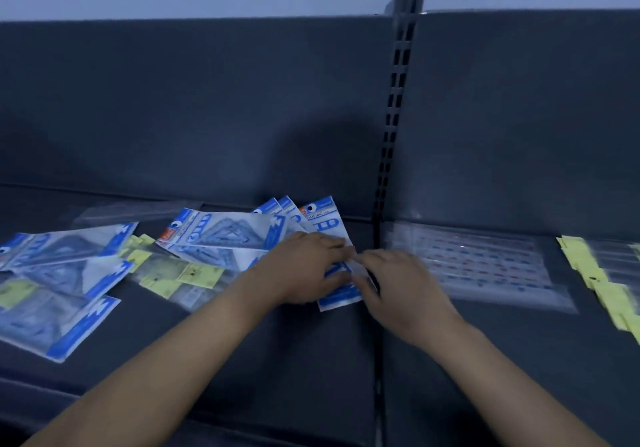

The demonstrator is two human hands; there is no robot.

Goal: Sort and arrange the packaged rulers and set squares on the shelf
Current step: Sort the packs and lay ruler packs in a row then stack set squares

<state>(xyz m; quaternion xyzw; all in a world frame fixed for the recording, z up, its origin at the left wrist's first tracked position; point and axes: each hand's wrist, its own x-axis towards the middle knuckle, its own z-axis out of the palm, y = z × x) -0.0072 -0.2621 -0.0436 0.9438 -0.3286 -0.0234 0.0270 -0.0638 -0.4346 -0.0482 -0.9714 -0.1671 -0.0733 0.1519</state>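
Note:
Several blue-and-white set square packs [221, 235] lie fanned on the dark shelf [277, 360], with more blue packs [59, 294] spread at the left. Both hands meet on the rightmost stack of blue packs [325, 228] beside the shelf upright. My left hand [304, 270] lies on top of that stack, fingers curled over its right edge. My right hand [394, 284] holds the same stack from the right, thumb near its lower edge. The hands hide the middle of the stack.
Yellow-labelled clear packs [183, 275] lie between the blue groups. A clear ruler pack [485, 266] lies flat on the right shelf section, with yellow-tagged packs [595, 280] at the far right. A slotted upright [393, 117] divides the sections before the dark back panel.

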